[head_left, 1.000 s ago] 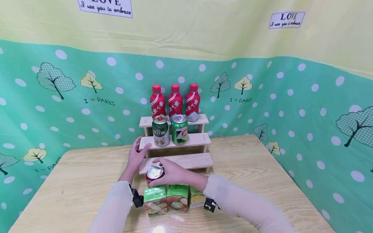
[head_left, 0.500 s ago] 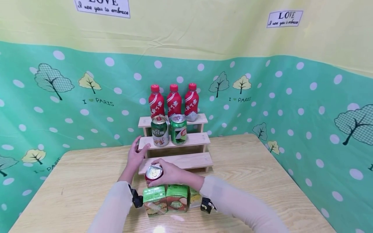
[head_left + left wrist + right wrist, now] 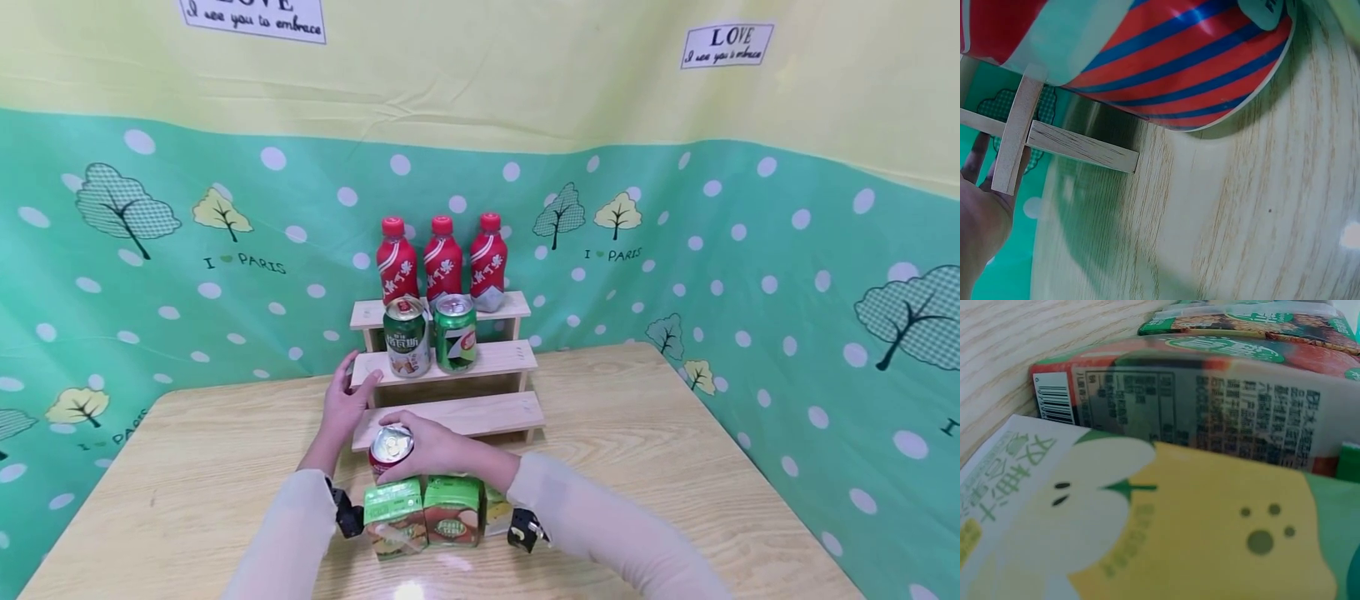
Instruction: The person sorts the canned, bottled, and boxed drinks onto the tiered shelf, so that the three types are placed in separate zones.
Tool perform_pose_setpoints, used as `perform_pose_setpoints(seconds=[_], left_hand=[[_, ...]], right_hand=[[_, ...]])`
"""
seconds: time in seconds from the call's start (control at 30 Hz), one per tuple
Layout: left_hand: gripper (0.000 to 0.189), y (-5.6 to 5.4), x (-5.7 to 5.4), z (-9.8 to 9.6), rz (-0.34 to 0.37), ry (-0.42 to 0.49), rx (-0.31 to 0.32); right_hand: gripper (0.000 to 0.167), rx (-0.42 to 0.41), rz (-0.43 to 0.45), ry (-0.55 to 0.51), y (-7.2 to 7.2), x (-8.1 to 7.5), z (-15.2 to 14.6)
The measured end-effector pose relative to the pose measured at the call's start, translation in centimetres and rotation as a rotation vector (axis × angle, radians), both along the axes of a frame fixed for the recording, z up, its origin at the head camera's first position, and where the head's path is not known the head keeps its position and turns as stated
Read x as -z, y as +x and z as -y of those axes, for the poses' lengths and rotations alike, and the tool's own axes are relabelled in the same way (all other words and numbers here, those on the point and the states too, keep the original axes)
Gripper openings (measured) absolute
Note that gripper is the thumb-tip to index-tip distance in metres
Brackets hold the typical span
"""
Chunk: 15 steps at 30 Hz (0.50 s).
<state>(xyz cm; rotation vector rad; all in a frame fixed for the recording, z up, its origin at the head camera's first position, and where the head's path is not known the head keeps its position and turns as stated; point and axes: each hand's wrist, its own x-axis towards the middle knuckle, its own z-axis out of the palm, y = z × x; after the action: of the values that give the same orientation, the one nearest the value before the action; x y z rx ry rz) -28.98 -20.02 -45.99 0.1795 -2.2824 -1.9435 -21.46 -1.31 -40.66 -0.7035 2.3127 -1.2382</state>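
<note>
My right hand [image 3: 431,447] holds a red drink can [image 3: 392,454] by its sides, in front of the lowest step of a wooden step shelf [image 3: 480,414]. The can's silver top faces up in the head view. My left hand [image 3: 345,408] grips the left side of the shelf at its middle step, thumb on the near side. In the left wrist view, fingers of the left hand [image 3: 985,209] pass behind a wooden upright, and a striped red and blue can surface looms close above. The right hand does not show in the right wrist view.
Three red bottles [image 3: 442,262] stand on the top step. A dark green can [image 3: 407,337] and a bright green can [image 3: 455,333] stand on the middle step. Nearer me are two green-topped juice boxes [image 3: 452,512] and a yellow box [image 3: 497,512], partly hidden by the right arm.
The whole head view has drifted slightly, so things sit a little further left. Both hands keep their hold on the shelf and the can, with hardly any movement.
</note>
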Motion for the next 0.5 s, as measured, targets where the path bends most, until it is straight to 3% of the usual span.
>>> perform_pose_setpoints(seconds=[0.27, 0.5], left_hand=[[0.077, -0.06, -0.04, 0.19, 0.003, -0.005, -0.002], [0.078, -0.11, 0.07, 0.20, 0.001, -0.018, 0.001]], right_hand=[[0.070, 0.036, -0.098, 0.072, 0.34, -0.06, 0.46], [0.070, 0.035, -0.118, 0.098, 0.47, -0.45, 0.19]])
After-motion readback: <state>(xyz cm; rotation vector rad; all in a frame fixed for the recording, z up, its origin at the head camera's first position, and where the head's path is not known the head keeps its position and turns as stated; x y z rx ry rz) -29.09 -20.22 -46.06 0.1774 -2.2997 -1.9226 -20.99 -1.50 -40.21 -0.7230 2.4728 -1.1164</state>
